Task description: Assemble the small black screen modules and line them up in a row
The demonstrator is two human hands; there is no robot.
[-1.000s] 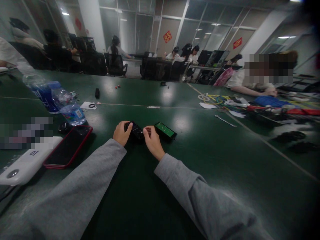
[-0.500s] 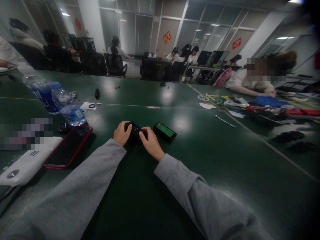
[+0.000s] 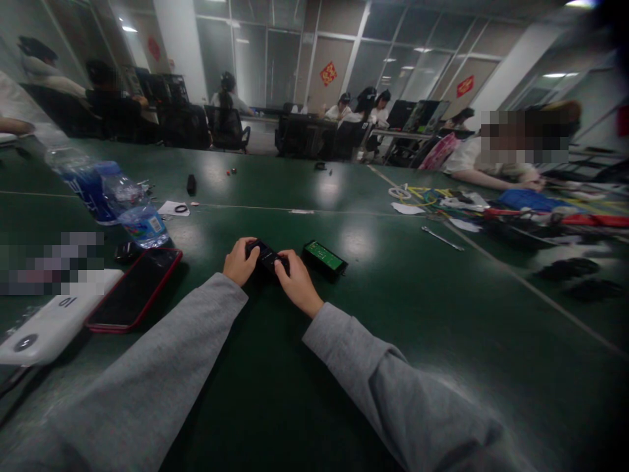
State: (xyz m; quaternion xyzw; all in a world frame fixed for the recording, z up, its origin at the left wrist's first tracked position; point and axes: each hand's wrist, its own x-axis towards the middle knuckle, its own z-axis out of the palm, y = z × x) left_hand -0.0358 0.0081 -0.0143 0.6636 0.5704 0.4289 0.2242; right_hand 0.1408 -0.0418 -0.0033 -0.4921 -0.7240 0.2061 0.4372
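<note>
A small black device [image 3: 265, 257] lies flat on the green table [image 3: 393, 308].

Left hand [image 3: 239, 262]: grips the small black device [image 3: 265, 255]
Right hand [image 3: 296, 283]: fingers on device
Right of device: green circuit board [image 3: 324, 256]

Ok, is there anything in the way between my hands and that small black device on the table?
No. Both the left hand and the right hand already touch the small black device, one at each end. The green circuit board lies just to its right, apart from it.
</note>
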